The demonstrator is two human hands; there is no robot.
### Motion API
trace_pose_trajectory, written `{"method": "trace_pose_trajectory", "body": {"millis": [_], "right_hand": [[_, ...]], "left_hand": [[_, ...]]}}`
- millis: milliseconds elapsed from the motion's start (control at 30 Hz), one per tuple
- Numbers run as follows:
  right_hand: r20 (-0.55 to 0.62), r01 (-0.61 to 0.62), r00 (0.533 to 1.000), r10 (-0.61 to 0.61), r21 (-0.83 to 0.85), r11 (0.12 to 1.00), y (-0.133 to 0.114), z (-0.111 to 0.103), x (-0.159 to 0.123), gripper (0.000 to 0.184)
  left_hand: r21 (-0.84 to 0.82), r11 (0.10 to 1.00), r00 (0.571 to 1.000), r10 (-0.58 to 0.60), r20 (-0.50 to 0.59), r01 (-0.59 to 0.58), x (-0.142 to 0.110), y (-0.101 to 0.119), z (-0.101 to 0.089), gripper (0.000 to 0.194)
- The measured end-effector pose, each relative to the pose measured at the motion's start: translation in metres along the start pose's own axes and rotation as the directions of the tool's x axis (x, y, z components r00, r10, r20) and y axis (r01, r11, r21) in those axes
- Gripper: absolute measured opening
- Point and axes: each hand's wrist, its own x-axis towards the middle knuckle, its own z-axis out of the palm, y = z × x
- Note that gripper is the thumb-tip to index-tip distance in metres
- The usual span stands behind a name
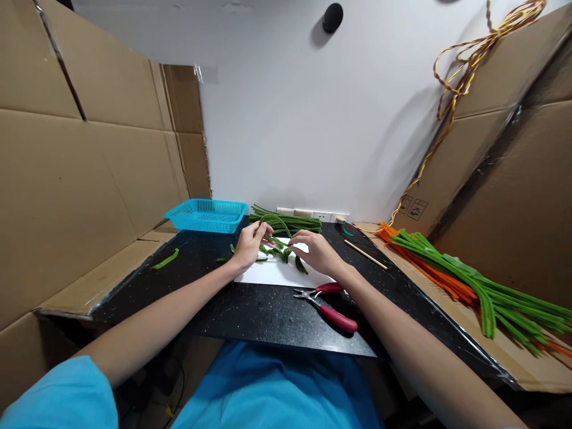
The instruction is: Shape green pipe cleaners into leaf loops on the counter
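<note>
Above a white sheet (pixel 263 274), my left hand (pixel 251 244) pinches a dark green pipe cleaner (pixel 279 243), part of which arcs up over the fingers. My right hand (pixel 316 250) has its thumb and fingertips closed on the other end of it. Several short, bent dark green pipe cleaner pieces (pixel 300 265) lie on the sheet beneath and beside the hands. Red-handled pliers (pixel 330 310) rest with jaws apart on the black tabletop, close to my right forearm. My fingers partly hide the held piece.
A blue plastic basket (pixel 205 225) stands at the back left. Behind the hands lies a bundle of dark green pipe cleaners (pixel 299 223). A wooden stick (pixel 366 255) and bright green and orange pipe cleaners (pixel 469 280) are on the right. Cardboard walls (pixel 89 179) flank the table.
</note>
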Motion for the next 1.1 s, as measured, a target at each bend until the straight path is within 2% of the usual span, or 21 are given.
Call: {"method": "trace_pose_trajectory", "body": {"millis": [233,433,500,533,600,667,733,767,833,900,1000,1100], "right_hand": [[0.008,0.004,1.000,-0.004,-0.043,0.999,0.001,0.002,0.000,0.005],[-0.028,0.011,1.000,-0.012,-0.041,0.999,0.002,0.001,-0.001,0.011],[-0.020,0.000,1.000,-0.002,-0.071,0.998,0.002,0.000,-0.001,0.011],[-0.009,-0.002,1.000,0.001,-0.088,0.996,0.002,0.000,-0.001,0.011],[0.023,0.006,1.000,-0.003,-0.120,0.993,0.002,-0.001,-0.001,0.012],[0.054,0.025,0.998,-0.018,-0.138,0.990,0.001,-0.001,-0.001,0.013],[0.067,0.040,0.997,-0.031,-0.134,0.990,0.000,-0.001,0.000,0.014],[0.065,0.043,0.997,-0.035,-0.120,0.992,-0.001,0.000,0.000,0.014],[0.049,0.050,0.998,-0.047,-0.057,0.997,-0.004,0.001,0.000,0.014],[0.022,0.062,0.998,-0.063,0.045,0.997,-0.006,0.002,0.000,0.012],[-0.008,0.050,0.999,-0.049,0.202,0.978,-0.009,0.002,0.000,0.012],[-0.032,0.009,0.999,0.001,0.318,0.948,-0.011,0.000,0.001,0.022]], "left_hand": [[0.000,1.000,1.000,-0.017,-0.017,0.017,0.000,0.000,0.000,0.052],[0.056,0.998,1.000,-0.006,-0.018,0.007,0.001,-0.002,-0.001,0.043],[0.181,0.983,0.998,0.046,-0.050,-0.036,-0.001,-0.001,-0.001,0.034],[0.280,0.957,0.992,0.095,-0.077,-0.070,-0.003,0.001,-0.001,0.036],[0.510,0.847,0.970,0.226,-0.091,-0.150,-0.007,0.008,-0.002,0.055],[0.689,0.684,0.946,0.324,0.005,-0.238,-0.012,0.017,-0.001,0.068],[0.760,0.556,0.929,0.326,0.173,-0.336,-0.016,0.024,0.000,0.064],[0.763,0.521,0.919,0.302,0.255,-0.383,-0.017,0.025,0.001,0.061],[0.733,0.505,0.890,0.236,0.390,-0.455,-0.018,0.025,0.003,0.056],[0.704,0.525,0.870,0.174,0.462,-0.479,-0.018,0.021,0.005,0.049],[0.688,0.566,0.867,0.103,0.487,-0.453,-0.017,0.015,0.004,0.033],[0.665,0.607,0.865,0.078,0.496,-0.436,-0.017,0.015,0.004,0.024]]}}
